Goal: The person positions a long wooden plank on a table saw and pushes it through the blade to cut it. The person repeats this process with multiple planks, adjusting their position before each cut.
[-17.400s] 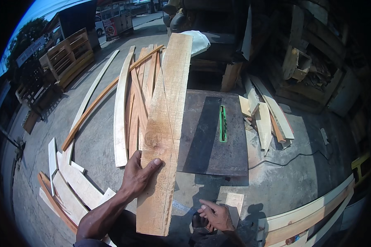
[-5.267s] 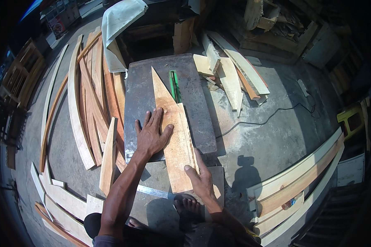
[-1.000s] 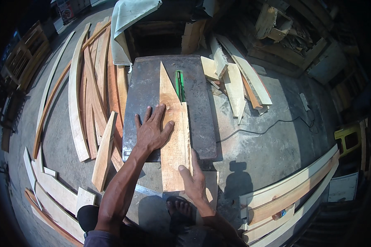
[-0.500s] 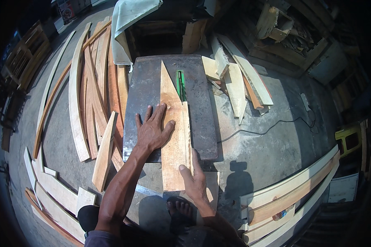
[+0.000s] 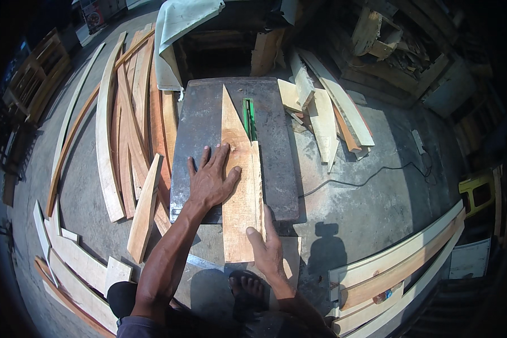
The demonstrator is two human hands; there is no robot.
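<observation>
A pale wooden board (image 5: 239, 208) with a long pointed far end lies on a dark metal saw table (image 5: 279, 169). Just right of its slanted edge, a green slotted insert (image 5: 249, 119) is set into the tabletop. My left hand (image 5: 209, 180) rests flat with fingers spread, partly on the board's left side and partly on the metal. Down at the near right corner, my right hand (image 5: 267, 250) grips the board, thumb on top and fingers along its rough right edge. The board's near end overhangs the table.
Long planks (image 5: 108, 129) lie on the floor to the left, beside a tapered offcut (image 5: 145, 214). More offcuts (image 5: 321, 118) are piled at the far right, and boards (image 5: 372, 281) at the near right. A black cable (image 5: 366, 179) trails over the concrete. My bare foot (image 5: 248, 284) is below the board.
</observation>
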